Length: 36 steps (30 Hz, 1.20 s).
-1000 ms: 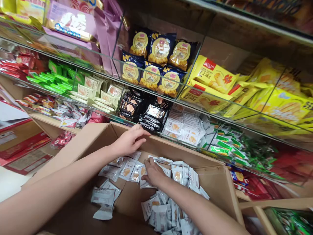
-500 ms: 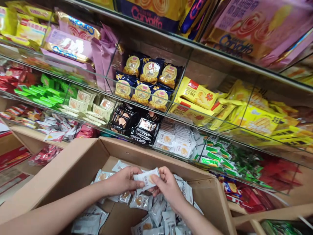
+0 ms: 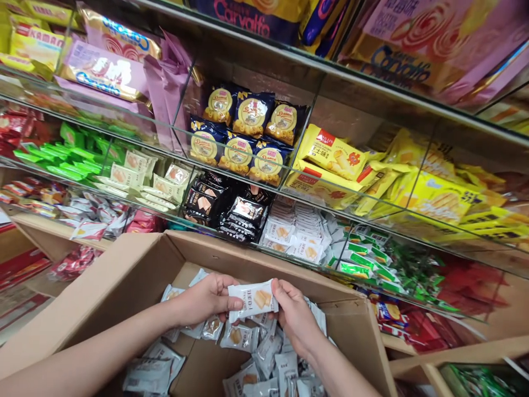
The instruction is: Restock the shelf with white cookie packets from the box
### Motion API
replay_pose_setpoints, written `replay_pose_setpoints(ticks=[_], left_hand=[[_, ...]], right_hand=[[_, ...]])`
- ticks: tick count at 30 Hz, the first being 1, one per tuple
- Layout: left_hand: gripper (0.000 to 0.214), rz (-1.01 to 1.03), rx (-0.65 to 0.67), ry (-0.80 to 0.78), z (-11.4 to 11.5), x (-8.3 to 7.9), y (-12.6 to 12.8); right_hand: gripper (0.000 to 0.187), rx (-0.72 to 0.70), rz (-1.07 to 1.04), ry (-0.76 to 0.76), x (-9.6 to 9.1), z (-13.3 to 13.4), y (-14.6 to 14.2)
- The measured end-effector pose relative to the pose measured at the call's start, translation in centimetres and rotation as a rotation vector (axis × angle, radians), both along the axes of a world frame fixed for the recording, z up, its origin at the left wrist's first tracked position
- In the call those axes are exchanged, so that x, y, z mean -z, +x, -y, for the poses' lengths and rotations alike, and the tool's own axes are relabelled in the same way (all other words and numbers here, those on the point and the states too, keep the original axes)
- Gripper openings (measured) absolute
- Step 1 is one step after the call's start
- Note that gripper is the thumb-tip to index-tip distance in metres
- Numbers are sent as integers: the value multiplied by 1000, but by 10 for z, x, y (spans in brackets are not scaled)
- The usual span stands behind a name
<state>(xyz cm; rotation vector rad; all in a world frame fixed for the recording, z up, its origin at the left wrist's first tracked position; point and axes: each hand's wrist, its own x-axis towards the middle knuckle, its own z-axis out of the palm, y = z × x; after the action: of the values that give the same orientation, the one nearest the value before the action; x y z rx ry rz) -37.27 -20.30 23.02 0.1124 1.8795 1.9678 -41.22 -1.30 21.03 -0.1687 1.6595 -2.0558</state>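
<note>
Both my hands hold one small white snack packet [image 3: 253, 299] with an orange biscuit picture, just above an open cardboard box [image 3: 124, 281]. My left hand [image 3: 204, 300] pinches the packet's left end. My right hand [image 3: 295, 317] grips its right end. Several more white packets [image 3: 256, 353] lie loose inside the box below my hands. Behind the box, on the glass shelf, sits a stack of matching white packets [image 3: 295, 234].
Glass shelves [image 3: 372, 218] with dividers rise behind the box. They hold black packets [image 3: 225, 207], dark blue and gold biscuit bags [image 3: 243, 135], yellow packs [image 3: 334, 162], green packets [image 3: 61, 151] and pink boxes [image 3: 103, 69]. Red packets [image 3: 433, 325] fill the lower right.
My left hand left the box's rim and my right hand lifted a packet out of the box. Both hands now hold it, turned face up. The camera tilted upward.
</note>
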Motion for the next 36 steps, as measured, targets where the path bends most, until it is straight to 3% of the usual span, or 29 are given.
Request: replay_pose_setpoints(ticks=[7,11,13,15,19,23,29,32,36], left_hand=[[38,-33,-63,58,1,12,-3],[29,-211,-52,-80,0,2,0],[29,-298,-94,-199,3,-9,1],[29,-461,-228,-401,10,-19,0],[24,-772,-473,-792,31,-32,-11],[22,-805,-449,-953,43,-34,-22],[15,-826,-418,-969,45,-30,-27],[15,-854,-405,-954,46,-28,-29],[14,-858,-372,-941,47,-28,-34]], right_hand=[[34,-13,-71,82,-2,-3,-4],[32,-154,-266,146,-18,-9,-6],[36,-144,-312,160,-33,-15,-10],[36,-66,-354,176,-51,-22,-19],[39,181,-422,206,-78,-35,-51],[44,324,-540,293,-81,-30,-106],[39,459,-841,686,-78,2,-190],[41,421,-973,881,-80,15,-208],[41,365,-1032,943,-78,21,-216]])
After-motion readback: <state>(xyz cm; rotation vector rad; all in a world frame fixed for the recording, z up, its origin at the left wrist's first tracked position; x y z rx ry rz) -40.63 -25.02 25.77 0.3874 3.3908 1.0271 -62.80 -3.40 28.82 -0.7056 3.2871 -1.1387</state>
